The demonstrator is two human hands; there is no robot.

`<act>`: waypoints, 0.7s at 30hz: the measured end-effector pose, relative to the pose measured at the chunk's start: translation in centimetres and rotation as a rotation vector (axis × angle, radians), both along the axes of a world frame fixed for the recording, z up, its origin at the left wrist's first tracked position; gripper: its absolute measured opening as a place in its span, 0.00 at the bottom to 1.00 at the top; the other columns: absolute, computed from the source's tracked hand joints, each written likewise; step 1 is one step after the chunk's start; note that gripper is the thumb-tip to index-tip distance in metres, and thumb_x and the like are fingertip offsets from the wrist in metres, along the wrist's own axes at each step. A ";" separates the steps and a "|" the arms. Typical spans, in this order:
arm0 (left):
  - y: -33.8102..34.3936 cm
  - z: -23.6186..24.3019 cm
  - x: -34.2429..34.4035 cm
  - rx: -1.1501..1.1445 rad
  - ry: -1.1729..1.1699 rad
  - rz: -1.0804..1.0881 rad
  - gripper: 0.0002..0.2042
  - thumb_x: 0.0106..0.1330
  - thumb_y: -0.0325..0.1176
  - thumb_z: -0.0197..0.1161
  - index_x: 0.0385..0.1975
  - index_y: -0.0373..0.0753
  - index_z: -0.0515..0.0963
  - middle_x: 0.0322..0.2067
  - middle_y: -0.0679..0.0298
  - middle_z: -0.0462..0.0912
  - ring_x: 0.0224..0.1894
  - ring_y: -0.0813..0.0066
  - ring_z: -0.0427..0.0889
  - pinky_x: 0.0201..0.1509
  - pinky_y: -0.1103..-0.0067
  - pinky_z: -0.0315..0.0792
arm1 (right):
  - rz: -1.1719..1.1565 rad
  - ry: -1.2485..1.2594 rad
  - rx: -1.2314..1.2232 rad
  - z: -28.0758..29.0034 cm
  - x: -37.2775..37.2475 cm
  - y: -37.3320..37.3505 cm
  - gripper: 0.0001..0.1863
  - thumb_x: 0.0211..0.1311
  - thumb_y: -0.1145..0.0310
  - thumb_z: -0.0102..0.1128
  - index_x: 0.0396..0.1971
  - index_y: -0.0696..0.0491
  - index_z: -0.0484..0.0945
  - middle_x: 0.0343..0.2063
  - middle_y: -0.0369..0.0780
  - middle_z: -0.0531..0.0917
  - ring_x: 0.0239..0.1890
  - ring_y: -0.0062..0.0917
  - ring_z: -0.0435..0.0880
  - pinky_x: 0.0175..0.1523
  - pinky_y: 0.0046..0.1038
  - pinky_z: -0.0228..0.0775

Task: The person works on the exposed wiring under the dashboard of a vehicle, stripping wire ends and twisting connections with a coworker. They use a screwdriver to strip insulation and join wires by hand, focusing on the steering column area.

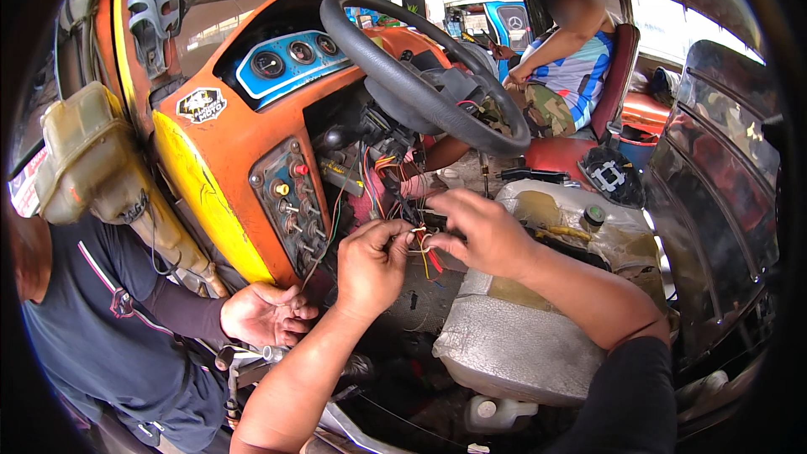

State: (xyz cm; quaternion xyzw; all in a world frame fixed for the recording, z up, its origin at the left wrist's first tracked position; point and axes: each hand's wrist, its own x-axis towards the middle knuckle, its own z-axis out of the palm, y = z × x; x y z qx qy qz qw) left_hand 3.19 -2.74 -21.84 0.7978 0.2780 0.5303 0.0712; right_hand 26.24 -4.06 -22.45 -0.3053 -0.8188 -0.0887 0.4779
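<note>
My left hand (374, 265) is closed in a pinch on a thin yellowish electrical wire (423, 254), below the steering column. Close on its right, my right hand (481, 234) has its thumb tip against the same wire, with the index finger raised apart; its other fingertips are partly hidden. Red wire ends (435, 261) hang just under the fingertips. Behind them, a loose bundle of multicoloured wires (378, 175) spills from the opened dashboard underside.
A co-worker's hand (267, 313) reaches in from the left by the switch panel (290, 202). The steering wheel (403, 67) overhangs the wires. A silver padded cover (521, 336) lies at right, bearing a roll of black tape (594, 216). Another person (563, 76) sits at the far side.
</note>
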 end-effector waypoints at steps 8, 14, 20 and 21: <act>0.1 -0.2 0.1 0.025 0.046 -0.055 0.05 0.66 0.22 0.73 0.39 0.34 0.87 0.33 0.55 0.88 0.35 0.57 0.89 0.41 0.68 0.82 | -0.119 -0.236 0.121 0.4 -0.6 -1.1 0.09 0.66 0.68 0.69 0.42 0.55 0.84 0.37 0.43 0.85 0.38 0.35 0.88 0.45 0.41 0.83; -0.2 -0.4 0.1 0.402 0.112 0.071 0.08 0.62 0.20 0.74 0.39 0.38 0.86 0.33 0.58 0.88 0.36 0.55 0.89 0.43 0.65 0.82 | 0.211 0.317 -0.693 0.7 -0.9 -1.1 0.09 0.79 0.66 0.61 0.44 0.57 0.83 0.32 0.39 0.83 0.25 0.22 0.83 0.36 0.34 0.79; -0.2 -0.3 0.2 0.120 0.011 0.027 0.04 0.66 0.20 0.72 0.38 0.32 0.86 0.33 0.53 0.87 0.34 0.55 0.89 0.40 0.69 0.81 | -0.141 -0.350 0.458 1.2 -0.6 -0.9 0.15 0.66 0.68 0.68 0.50 0.57 0.84 0.40 0.41 0.86 0.40 0.30 0.89 0.50 0.37 0.83; -0.2 -0.3 0.3 0.131 0.013 0.016 0.04 0.66 0.20 0.72 0.38 0.32 0.86 0.33 0.53 0.87 0.34 0.55 0.89 0.40 0.69 0.82 | -0.155 -0.377 0.526 1.1 -0.6 -1.0 0.19 0.60 0.68 0.67 0.50 0.57 0.85 0.43 0.41 0.86 0.45 0.35 0.88 0.54 0.37 0.81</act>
